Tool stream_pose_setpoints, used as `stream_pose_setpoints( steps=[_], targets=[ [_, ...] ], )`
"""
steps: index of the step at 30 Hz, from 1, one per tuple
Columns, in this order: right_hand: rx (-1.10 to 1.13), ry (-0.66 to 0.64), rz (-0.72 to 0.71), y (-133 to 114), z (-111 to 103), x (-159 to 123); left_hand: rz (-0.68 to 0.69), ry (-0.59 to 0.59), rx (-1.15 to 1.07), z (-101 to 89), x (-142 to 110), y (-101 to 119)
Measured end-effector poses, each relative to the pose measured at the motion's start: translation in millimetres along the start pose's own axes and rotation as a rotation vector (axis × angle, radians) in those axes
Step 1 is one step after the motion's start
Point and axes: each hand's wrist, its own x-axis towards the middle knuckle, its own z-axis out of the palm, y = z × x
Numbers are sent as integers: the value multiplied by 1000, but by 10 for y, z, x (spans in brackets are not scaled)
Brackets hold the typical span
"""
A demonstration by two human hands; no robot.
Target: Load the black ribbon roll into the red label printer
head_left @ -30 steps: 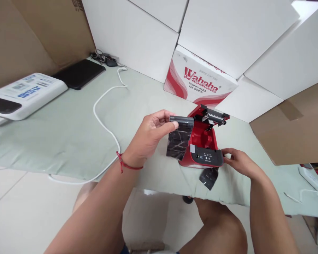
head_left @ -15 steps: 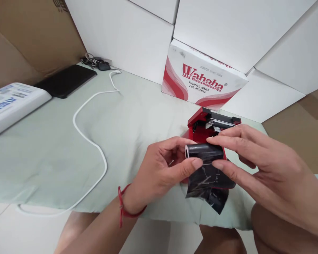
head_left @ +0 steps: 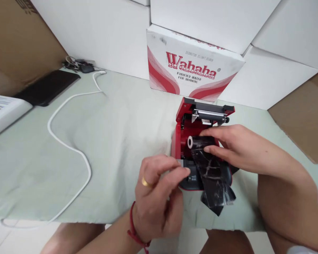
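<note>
A small red and black printer (head_left: 178, 141) stands with its lid (head_left: 208, 107) raised. Inside its bay lies a roll of glossy black film (head_left: 204, 141) on a white core, its creased loose end hanging over the printer's front edge. My right hand (head_left: 233, 148) grips the roll from the right between thumb and fingers. At the printer's front left corner is my left hand (head_left: 161, 194), fingers curled and thumb close to the fingertips. A small greyish patch shows between them; I cannot tell whether it is a loose piece or part of the printer.
A white and red water carton (head_left: 193, 67) stands behind the printer against white boxes. A white cable (head_left: 82, 155) winds across the pale green cloth (head_left: 127, 120). At the left lie keys (head_left: 79, 65), a dark flat device (head_left: 49, 88) and a white box-shaped device (head_left: 7, 109).
The roll has gone down into the printer's bay with my right hand on it. My left hand has let go of the roll and moved down to the front left corner.
</note>
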Motion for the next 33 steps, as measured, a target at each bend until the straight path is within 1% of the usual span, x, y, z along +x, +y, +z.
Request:
stream_pose_setpoints(
  steps=[1, 3, 6, 9, 11, 13, 14, 15, 16, 18, 19, 20, 21, 23, 24, 25, 28, 32, 33],
  targets=[
    [-13, -16, 33, -7, 28, 54, 63, -20, 30, 21, -21, 16],
    [-62, -32, 72, -38, 80, 134, 141, -56, 66, 73, -54, 43],
    [-103, -34, 99, -66, 130, 191, 187, -104, 97, 148, -78, 69],
    [-120, -44, 108, -52, 137, 191, 210, -126, 124, 178, -77, 75],
    [-109, -34, 73, -47, 108, 134, 219, -140, 136, 171, -76, 72],
    [-36, 18, -35, -71, 43, 18, 226, -152, 125, 155, -83, 68],
    [18, 76, -87, -95, 0, -54, 231, -158, 115, 148, -89, 66],
    [73, 176, -112, -122, -46, -126, 234, -158, 105, 143, -97, 65],
    [119, 314, -102, -147, -89, -189, 235, -155, 97, 140, -104, 64],
    [136, 643, 3, -166, -148, -259, 237, -146, 88, 139, -115, 62],
    [88, 770, 50, -150, -160, -258, 237, -147, 87, 139, -117, 62],
    [18, 834, 72, -116, -160, -237, 237, -145, 85, 138, -117, 62],
    [-52, 830, 67, -68, -151, -202, 238, -146, 83, 134, -116, 64],
    [-134, 698, 10, 36, -124, -126, 237, -145, 78, 120, -110, 70],
    [-138, 628, -15, 75, -114, -103, 234, -140, 76, 111, -107, 75],
    [-128, 588, -25, 99, -110, -98, 231, -133, 79, 103, -106, 81],
    [-145, 544, -39, 76, -135, -188, 232, -83, 97, 97, -108, 101],
    [-182, 457, -117, -1, -180, -361, 214, 48, 124, 150, -126, 119],
    [-190, 453, -125, -4, -182, -383, 211, 72, 135, 165, -129, 122]
  ],
)
